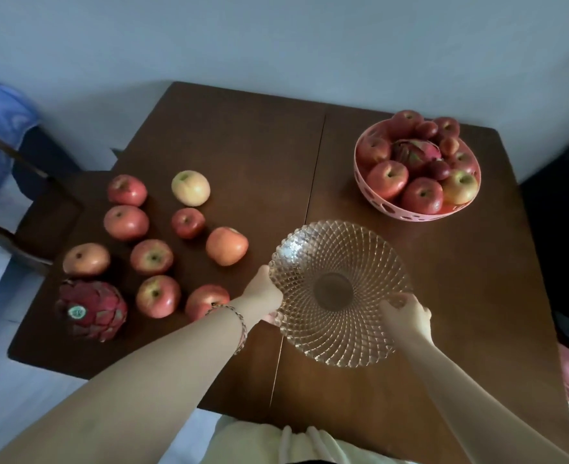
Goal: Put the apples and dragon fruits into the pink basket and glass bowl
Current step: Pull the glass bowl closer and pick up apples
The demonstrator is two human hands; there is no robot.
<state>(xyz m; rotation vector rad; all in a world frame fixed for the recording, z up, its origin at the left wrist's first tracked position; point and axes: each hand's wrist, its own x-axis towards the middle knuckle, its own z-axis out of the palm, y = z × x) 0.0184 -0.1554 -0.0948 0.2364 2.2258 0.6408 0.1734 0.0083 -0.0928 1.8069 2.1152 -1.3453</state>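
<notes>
Empty cut-glass bowl: left hand and right hand grip pinching opposite rims, positioning step. Next, likely: release, load loose red apples from dark wooden table.

Clear diamond-cut glass bowl; pink perforated basket; red apples; magenta dragon fruit; dark brown table.

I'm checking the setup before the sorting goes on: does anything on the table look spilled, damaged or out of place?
Nothing stands out. The glass bowl is empty and looks intact, held at its rim by the left hand and right hand. The pink basket sits upright, heaped with fruit. Loose apples and one dragon fruit rest on the table.
</notes>
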